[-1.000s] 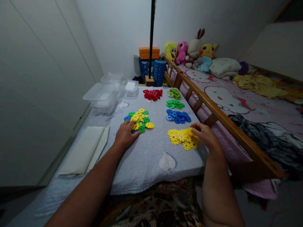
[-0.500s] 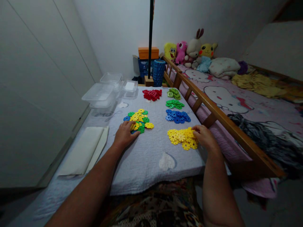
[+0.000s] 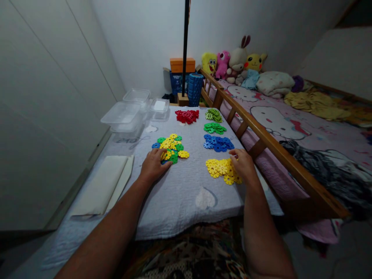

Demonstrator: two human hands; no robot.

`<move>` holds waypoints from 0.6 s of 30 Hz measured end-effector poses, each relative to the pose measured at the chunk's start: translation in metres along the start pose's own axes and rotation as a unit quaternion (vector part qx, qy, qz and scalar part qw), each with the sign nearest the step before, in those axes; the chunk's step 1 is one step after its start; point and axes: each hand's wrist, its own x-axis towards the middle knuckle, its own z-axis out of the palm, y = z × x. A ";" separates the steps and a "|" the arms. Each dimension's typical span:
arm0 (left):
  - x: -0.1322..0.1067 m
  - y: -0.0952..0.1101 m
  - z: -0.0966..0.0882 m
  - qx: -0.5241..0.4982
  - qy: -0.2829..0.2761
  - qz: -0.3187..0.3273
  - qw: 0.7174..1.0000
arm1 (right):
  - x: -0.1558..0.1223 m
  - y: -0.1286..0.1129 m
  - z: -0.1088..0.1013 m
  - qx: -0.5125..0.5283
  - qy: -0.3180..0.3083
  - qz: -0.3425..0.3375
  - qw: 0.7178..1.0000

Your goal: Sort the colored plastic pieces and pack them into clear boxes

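Pictured left of centre on a pale grey cloth-covered counter [image 3: 186, 193]: a mixed heap of yellow, green and blue flower-shaped plastic discs [image 3: 171, 144]. Resting at its near left edge, fingers over the discs and thumb spread apart: the left hand [image 3: 155, 164]; impossible to tell of any grip on a disc. Poised at the right end of a heap of yellow flower-shaped plastic discs [image 3: 217, 167], thumb and fingertips narrowly parted: the right hand [image 3: 243, 164]. Lined up beyond the yellow heap, in order: a blue flower-shaped plastic heap [image 3: 218, 143], a green plastic heap [image 3: 214, 128] and a lime-green plastic pile [image 3: 214, 115]. Set left of the lime-green pile, well apart: a red plastic pile [image 3: 187, 116]. Stacked at far left: clear rectangular plastic containers [image 3: 122, 114]. Lying nearer, left of the left hand: a folded cream sheet [image 3: 100, 186]. Running along the right side: a brown wooden bed rail [image 3: 261, 141].
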 end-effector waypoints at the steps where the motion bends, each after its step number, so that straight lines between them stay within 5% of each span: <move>1: 0.000 0.000 0.000 -0.001 0.001 -0.001 1.000 | 0.002 -0.010 0.005 0.009 -0.008 -0.017 1.000; 11: -0.001 0.003 0.000 -0.014 0.013 -0.006 1.000 | 0.022 -0.122 0.076 -0.005 -0.171 -0.193 0.966; 18: -0.001 0.003 -0.001 -0.011 0.010 0.002 1.000 | 0.017 -0.141 0.111 -0.051 -0.172 -0.195 0.964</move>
